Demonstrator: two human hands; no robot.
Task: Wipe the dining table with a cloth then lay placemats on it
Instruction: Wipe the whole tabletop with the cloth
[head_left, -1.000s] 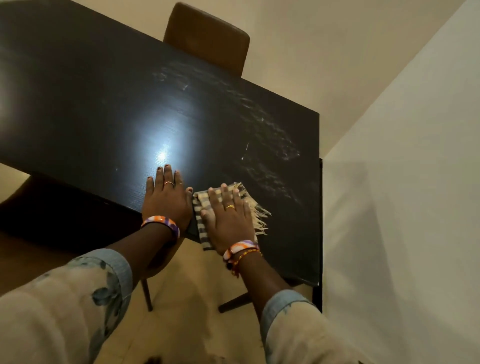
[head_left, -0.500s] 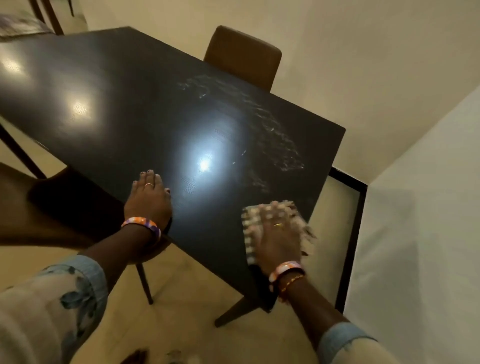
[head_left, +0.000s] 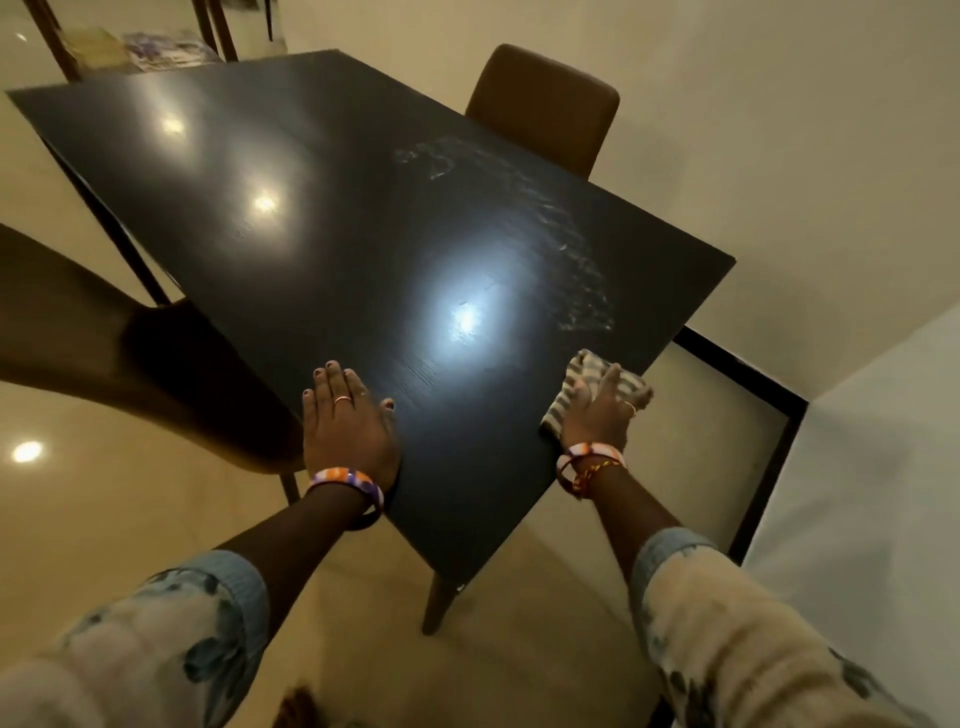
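A dark dining table (head_left: 337, 223) fills the middle of the head view, with pale wet streaks (head_left: 566, 254) across its right part. My right hand (head_left: 605, 410) presses a grey-and-white striped cloth (head_left: 574, 387) flat against the table's right edge, fingers straight on top of it. My left hand (head_left: 345, 423) rests flat on the near edge of the table, fingers spread. No placemats lie on the table.
A brown chair (head_left: 545, 106) stands at the far side. Another chair (head_left: 130, 374) sits at the left, near my left hand. Papers or mats (head_left: 140, 49) lie on something beyond the far left corner. A white wall (head_left: 857, 493) is close on the right.
My right hand has slid the cloth from beside my left hand out to the table's right edge. My left hand stayed on the near edge. The camera view shifted, showing more of the table.
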